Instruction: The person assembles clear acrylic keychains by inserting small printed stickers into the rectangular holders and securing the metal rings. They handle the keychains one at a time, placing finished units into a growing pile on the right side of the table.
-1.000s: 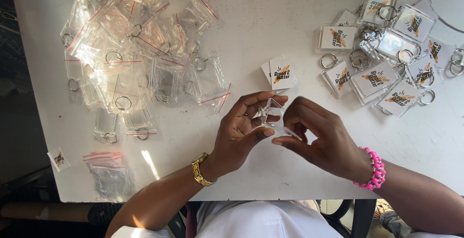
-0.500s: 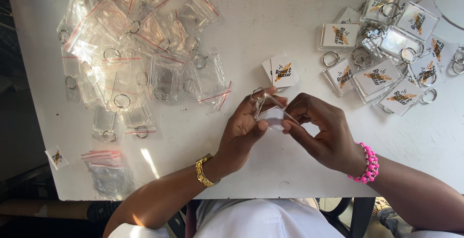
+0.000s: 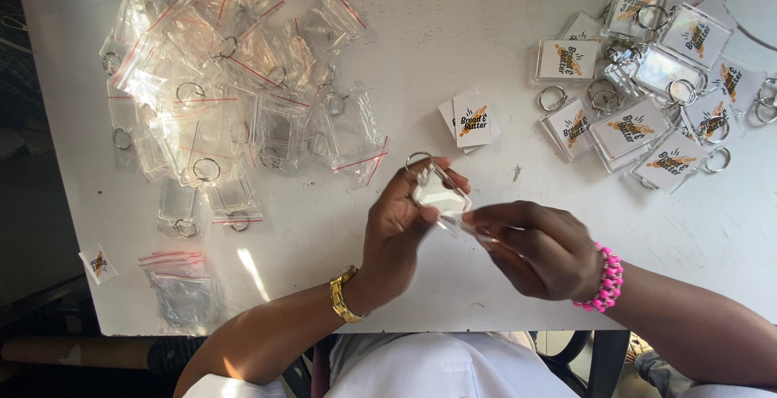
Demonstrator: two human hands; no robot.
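Left hand (image 3: 396, 232) is pinching a clear plastic keychain case (image 3: 438, 194) by its edges, ring up top. Right hand (image 3: 538, 248) is right next to it, fingers closed on the case's lower corner. Prob light, stiff & slick, so grip the edges. Small card stack (image 3: 469, 120) sits just beyond the hands.

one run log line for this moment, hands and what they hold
left hand: holds clear keychain | right hand: pinches its lower corner | table: bagged blanks left, finished keychains right

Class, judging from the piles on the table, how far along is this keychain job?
Done: finished keychains with printed inserts piled on one side. In hand: left hand holds a clear keychain case, right hand at its edge. Left: many bagged empty keychains and a stack of printed inserts.
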